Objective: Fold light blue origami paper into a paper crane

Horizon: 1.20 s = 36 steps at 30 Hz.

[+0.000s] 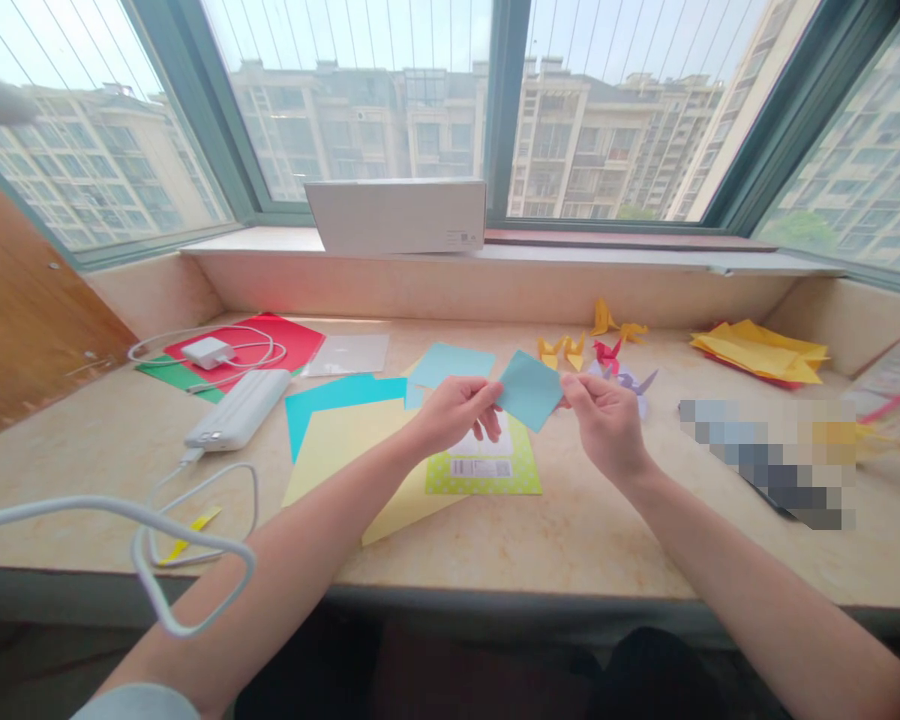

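A small teal paper square point(530, 390) is held above the stone counter point(570, 540) between both hands. My left hand point(454, 412) pinches its left corner, fingers closed. My right hand point(607, 422) grips its right corner, fingers curled shut. Below the hands lies a green dotted paper pack with a white label point(487, 468), resting on a pale yellow sheet point(345, 450). A darker teal sheet point(330, 397) and a light blue sheet point(450, 362) lie just behind.
A white power bank point(238, 408) with looping cables point(195, 540) sits at left, near a white charger point(207, 351) on red and green sheets. Folded paper cranes point(607, 345) and a yellow paper stack point(761, 352) lie at back right. A white box point(397, 215) stands on the sill.
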Motion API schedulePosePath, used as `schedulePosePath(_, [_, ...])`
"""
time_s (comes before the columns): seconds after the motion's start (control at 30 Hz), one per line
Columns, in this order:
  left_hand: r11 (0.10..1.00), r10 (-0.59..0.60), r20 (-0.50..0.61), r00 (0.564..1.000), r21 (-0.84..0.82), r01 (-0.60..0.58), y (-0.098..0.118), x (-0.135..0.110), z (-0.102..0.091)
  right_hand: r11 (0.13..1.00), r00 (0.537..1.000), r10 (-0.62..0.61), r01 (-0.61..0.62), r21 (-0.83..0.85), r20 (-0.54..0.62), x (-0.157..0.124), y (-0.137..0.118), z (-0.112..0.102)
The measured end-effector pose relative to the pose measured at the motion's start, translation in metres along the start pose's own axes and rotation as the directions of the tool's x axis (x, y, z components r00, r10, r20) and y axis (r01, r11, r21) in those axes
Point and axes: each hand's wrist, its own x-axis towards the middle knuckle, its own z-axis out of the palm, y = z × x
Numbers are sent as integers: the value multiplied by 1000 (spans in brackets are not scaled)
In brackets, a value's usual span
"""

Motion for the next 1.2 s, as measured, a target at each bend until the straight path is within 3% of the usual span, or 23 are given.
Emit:
schedulePosePath(0.17, [980,39,-40,998,197,-30,2,-3,0,999,998,45,-45,11,44,1,-2,1])
schedulePosePath(0.37, [972,48,-65,997,233,-32,4,-4,0,995,993,90,-93,35,70,4,4,-1])
schedulePosePath(0.5, [969,49,-46,998,243,-37,4,-4,-2,992,981,109,-117,43,161,6,9,-5])
schedulePosePath(0.67, [977,43,-21,999,212,-38,5,-4,-4,993,971,115,-119,4,211,6,9,-6])
schedulePosePath(0.8, [991,64,-45,997,121,-58,5,-4,-4,995,982,96,-94,-16,163,5,9,-5])
schedulePosePath(0.93, [987,158,-54,986,-6,-159,4,-5,-4,994,988,106,-106,-4,108,4,11,-5])
schedulePosePath(1.2, [975,221,-14,975,4,-221,-1,-3,-2,990,987,131,-135,37,99,6,16,-5])
